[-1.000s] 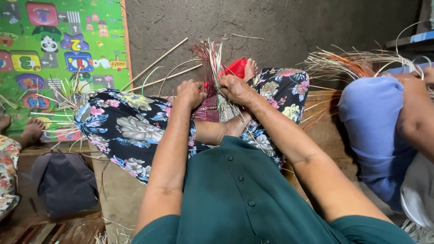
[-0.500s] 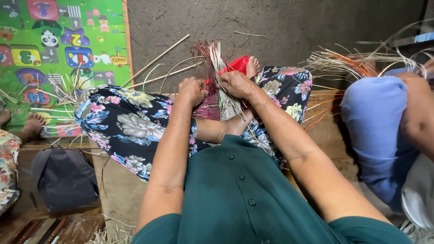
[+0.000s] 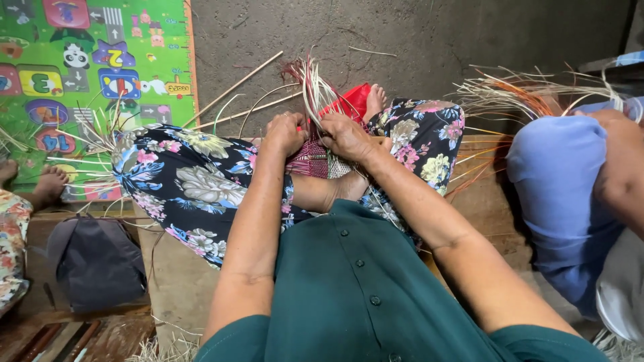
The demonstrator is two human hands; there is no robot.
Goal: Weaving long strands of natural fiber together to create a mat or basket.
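Green cloth of the person's shirt [image 3: 362,295] fills the bottom of the view, and both bare arms reach forward from it over the flowered trousers [image 3: 194,181].

The left hand [image 3: 285,133] and the right hand [image 3: 345,136] sit close together over the lap, with only a small gap between them. In that gap lies the woven piece [image 3: 315,163], a small mat of reddish and pale strips resting on the crossed legs, just under the two hands and touching them.

The left hand's fingers are curled shut, like a fist, pressing on the left edge of the woven piece. I cannot tell what they pinch. The right hand's fingers are bent and pressed together where the loose strips [image 3: 314,90] begin.

Those loose strips stand up and away from the fingers, fanning out toward the floor ahead. Their long way runs from the hands straight out, away from the body. The right hand is a little nearer to their base.

Farther out lie long sticks [image 3: 231,89] on the grey floor [image 3: 436,40], a red thing [image 3: 352,102] by the bare foot, and a green play mat [image 3: 87,60] to the left. Another person in a blue sleeve [image 3: 560,181] sits to the right with their own strips.
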